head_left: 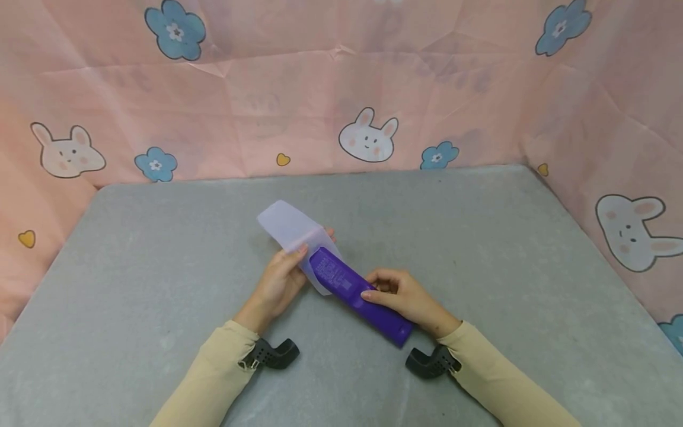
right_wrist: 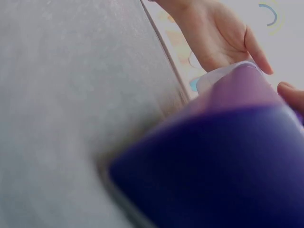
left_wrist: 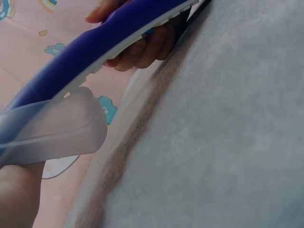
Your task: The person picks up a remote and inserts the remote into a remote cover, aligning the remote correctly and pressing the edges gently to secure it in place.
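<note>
A long purple remote control (head_left: 341, 279) lies face down in the air, printed text on its back. Its far end sits in the mouth of a translucent whitish sleeve (head_left: 288, 225), whose other end stretches loosely to the upper left. My left hand (head_left: 274, 281) holds the sleeve, thumb on top and fingertips showing past its far side. My right hand (head_left: 413, 299) grips the remote near its middle, thumb on the back and fingers curled beneath. In the left wrist view, the remote's pale underside (left_wrist: 118, 54) shows raised bumps along its edge; most of that face is hidden.
A grey cloth-covered table (head_left: 160, 267) spreads beneath both hands. Pink curtains (head_left: 299, 89) with rabbits and flowers hang behind it and along the sides. Black bands (head_left: 274, 354) are worn on both wrists over beige sleeves.
</note>
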### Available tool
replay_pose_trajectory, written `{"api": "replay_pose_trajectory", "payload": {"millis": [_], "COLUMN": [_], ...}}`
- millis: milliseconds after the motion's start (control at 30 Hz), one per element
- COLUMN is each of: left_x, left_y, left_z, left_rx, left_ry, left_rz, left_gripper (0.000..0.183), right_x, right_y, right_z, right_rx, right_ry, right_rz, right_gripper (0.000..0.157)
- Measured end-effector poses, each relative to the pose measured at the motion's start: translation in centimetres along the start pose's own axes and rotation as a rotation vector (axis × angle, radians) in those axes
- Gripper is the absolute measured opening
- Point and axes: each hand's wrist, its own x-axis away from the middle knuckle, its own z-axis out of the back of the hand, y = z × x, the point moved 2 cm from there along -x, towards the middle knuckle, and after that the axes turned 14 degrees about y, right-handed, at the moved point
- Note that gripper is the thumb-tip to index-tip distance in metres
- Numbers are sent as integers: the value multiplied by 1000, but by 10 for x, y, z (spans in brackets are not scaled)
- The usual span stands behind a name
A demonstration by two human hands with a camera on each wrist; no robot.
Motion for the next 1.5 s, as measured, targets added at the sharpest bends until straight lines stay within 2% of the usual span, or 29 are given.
{"api": "replay_pose_trajectory", "payload": {"millis": [133, 333, 600, 667, 833, 933, 1000, 1100, 1233, 1367, 1500], "left_x": [-1, -2, 1, 2, 5, 6, 6, 5, 5, 6, 8], "left_y": [-1, -1, 6, 9, 19, 22, 22, 21, 21, 22, 21], "left_z": [-1, -4, -9, -11, -18, -21, -20, -17, -16, -17, -17], "left_rx": [-40, -151, -183, -228, -443, -506, -492, -367, -216, -230, -243], "left_ry": [9, 36, 17, 5, 5, 33, 69, 97, 83, 68, 53], "left_rz": [-10, -77, -134, -162, -255, -259, -228, -153, -80, -71, -85], "left_gripper": [45, 45, 44, 44, 42, 41, 41, 42, 44, 44, 44], "right_x": [0, 1, 2, 2, 2, 3, 3, 3, 4, 4, 3], "right_y": [0, -3, -7, -8, -11, -11, -10, -9, -9, -8, -5], "right_z": [1, 3, 5, 6, 6, 5, 4, 3, 2, 1, 1], "right_rx": [0, 33, 56, 64, 73, 77, 71, 55, 39, 46, 24], "right_ry": [-1, 8, 12, 10, 1, 4, 3, -4, -13, -6, 0], "right_rz": [42, 111, 171, 198, 267, 281, 278, 269, 268, 252, 175], "right_gripper": [16, 11, 12, 12, 12, 12, 13, 13, 14, 15, 15]}}
